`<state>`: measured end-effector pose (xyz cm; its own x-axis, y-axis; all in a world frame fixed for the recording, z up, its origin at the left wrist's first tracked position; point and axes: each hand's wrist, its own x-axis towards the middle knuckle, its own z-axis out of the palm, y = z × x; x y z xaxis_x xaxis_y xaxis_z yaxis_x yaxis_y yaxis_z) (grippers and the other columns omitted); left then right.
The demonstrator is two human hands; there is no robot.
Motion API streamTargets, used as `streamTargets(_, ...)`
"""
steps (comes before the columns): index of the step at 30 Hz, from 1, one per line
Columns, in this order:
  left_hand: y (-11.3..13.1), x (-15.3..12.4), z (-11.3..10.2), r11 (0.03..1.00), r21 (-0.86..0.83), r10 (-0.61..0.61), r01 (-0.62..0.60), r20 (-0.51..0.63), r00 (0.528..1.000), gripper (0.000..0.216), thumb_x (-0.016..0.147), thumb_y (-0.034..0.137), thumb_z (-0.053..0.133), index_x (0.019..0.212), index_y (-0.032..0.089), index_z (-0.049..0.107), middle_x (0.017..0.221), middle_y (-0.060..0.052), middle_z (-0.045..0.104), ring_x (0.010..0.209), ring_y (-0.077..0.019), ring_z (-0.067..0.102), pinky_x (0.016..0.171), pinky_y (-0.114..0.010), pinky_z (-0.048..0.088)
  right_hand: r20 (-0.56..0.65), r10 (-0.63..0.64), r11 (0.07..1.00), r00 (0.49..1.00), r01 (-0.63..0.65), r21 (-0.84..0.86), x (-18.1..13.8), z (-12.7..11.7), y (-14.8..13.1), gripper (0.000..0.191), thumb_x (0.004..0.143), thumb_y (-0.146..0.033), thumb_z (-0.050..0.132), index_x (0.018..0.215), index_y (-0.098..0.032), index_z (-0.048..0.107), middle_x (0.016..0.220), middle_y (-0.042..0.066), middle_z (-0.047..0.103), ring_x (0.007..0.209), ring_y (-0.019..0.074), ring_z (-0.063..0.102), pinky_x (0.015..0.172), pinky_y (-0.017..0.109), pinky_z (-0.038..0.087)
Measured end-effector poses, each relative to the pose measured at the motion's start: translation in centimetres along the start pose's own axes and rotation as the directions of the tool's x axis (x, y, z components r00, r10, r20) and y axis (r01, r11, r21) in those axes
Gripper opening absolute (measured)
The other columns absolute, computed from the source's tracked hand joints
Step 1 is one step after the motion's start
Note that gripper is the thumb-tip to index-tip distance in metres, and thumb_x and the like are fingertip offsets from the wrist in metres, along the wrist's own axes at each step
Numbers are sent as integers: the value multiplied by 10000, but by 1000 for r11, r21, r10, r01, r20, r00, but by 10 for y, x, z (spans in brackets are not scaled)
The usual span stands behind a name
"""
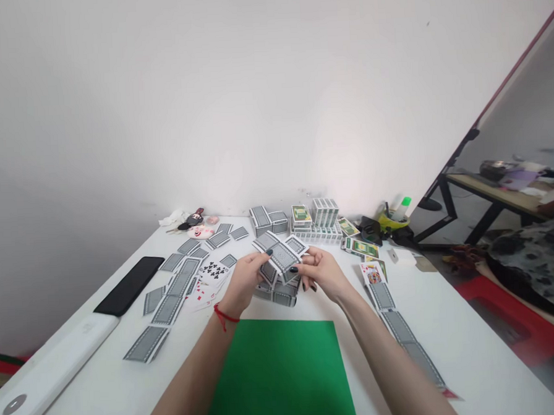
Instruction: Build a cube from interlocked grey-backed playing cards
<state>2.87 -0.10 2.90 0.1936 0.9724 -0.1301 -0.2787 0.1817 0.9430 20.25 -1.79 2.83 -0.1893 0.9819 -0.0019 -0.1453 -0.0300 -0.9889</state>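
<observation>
Grey-backed playing cards [279,257] are between my two hands, backs facing up and overlapping at angles. My left hand [250,274] pinches them on the left with the thumb on top. On the right, my right hand [320,268] grips the cards' edge, thumb over it and fingers beneath. Directly below them a stack of cards [276,292] sits on the white table, partly hidden by the held cards. A green mat [286,374] lies nearer to me, under my forearms.
Left: loose cards [175,299], a black phone [130,285] and a white device [58,374]. Back: card stacks [261,218] and card boxes [326,212]. Right: a row of cards [402,331], a yellow holder [391,220] and a person seated beyond on a red stool [515,319].
</observation>
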Motion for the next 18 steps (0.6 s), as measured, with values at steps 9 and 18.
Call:
streamTargets(9,-2,3,9,999,15,-32,31,9,999,225,628,315,647,579,137,517,544,32,497,493,-84,429,466,-197,329,-115,-61,998,991,64,22,0,-1,10,316,569,-356,747,709,-169,534,416,-88,491,264,39,358,286,178,164)
streamTargets(18,-15,10,3,999,12,35,-36,120,992,378,631,469,709,672,126,555,594,21,532,519,-79,465,492,-188,378,-102,56,995,993,-47,83,-2,-1,5,480,644,-397,695,345,-174,393,223,-50,340,249,12,217,320,207,103)
